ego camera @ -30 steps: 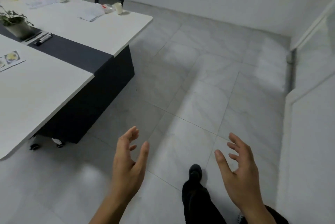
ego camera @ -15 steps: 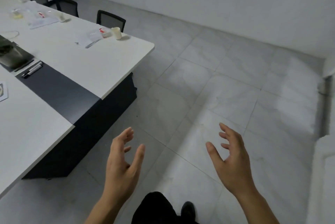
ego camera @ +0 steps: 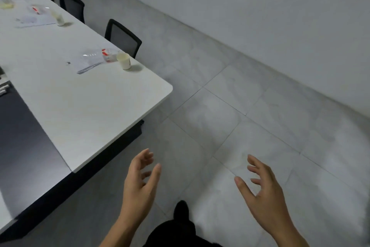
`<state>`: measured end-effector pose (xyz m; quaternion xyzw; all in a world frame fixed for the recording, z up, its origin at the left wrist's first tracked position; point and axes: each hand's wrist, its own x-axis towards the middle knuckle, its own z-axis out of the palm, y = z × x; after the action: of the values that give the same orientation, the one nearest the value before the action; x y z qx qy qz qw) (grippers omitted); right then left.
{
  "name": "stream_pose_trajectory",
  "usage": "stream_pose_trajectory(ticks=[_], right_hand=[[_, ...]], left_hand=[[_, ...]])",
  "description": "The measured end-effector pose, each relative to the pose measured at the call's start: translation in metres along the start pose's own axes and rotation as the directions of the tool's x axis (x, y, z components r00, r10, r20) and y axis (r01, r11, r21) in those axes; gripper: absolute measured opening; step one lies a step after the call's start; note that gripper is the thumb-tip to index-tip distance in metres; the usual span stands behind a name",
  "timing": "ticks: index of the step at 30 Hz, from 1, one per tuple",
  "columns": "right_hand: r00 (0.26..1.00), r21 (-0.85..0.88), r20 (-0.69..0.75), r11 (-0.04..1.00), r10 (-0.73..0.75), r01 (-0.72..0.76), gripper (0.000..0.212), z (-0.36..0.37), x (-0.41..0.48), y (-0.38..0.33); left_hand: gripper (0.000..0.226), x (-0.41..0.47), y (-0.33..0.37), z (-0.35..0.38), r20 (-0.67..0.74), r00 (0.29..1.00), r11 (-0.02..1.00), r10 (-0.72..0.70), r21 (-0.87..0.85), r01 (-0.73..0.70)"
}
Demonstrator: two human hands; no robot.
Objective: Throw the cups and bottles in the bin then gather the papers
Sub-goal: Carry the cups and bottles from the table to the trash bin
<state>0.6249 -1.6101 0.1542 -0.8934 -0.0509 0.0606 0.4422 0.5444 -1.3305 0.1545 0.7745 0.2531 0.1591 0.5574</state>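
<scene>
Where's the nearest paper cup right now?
In the head view, the paper cup stands left of centre on the white table near its edge, beside a lying plastic bottle, in front of a black chair.

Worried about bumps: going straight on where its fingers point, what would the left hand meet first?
Probably the rounded corner of the table, if the left hand travels at tabletop height; depth is unclear.

Empty hands [ego camera: 140, 184] beside table [ego camera: 96, 106]

The far cup [ego camera: 59, 19] and papers [ego camera: 34, 21] are blurred.
</scene>
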Motion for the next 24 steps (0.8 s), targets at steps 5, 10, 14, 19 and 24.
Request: stream_pose_trajectory(ticks=[5, 10, 14, 19, 24], right_hand=[[0.999, 0.041, -0.025, 0.998, -0.043, 0.044, 0.064, -0.020, 0.145, -0.029], [0.998, 0.132, 0.031, 0.990, -0.052, 0.047, 0.066, 0.011, 0.274, -0.026], [0.972, 0.111, 0.202, 0.989, -0.116, 0.095, 0.069, 0.041, 0.391, -0.022], [0.877, 0.081, 0.424, 0.974, -0.226, 0.211, 0.063, 0.062, 0.539, -0.071], [0.738, 0.093, 0.562, 0.915, -0.373, 0.392, 0.063, 0.114, 0.654, -0.148]], left_hand=[[0.047, 0.130, 0.057, 0.046, 0.041, 0.996, 0.997, 0.076, 0.013, -0.077], [0.050, 0.237, 0.065, 0.089, -0.036, 0.996, 0.993, 0.080, 0.089, -0.076], [0.047, 0.308, 0.053, 0.125, -0.171, 0.984, 0.992, -0.054, 0.107, 0.073], [0.048, 0.376, 0.078, 0.149, -0.369, 0.915, 0.975, -0.162, 0.082, 0.206], [0.051, 0.430, 0.090, 0.132, -0.563, 0.802, 0.959, -0.197, 0.060, 0.278]])
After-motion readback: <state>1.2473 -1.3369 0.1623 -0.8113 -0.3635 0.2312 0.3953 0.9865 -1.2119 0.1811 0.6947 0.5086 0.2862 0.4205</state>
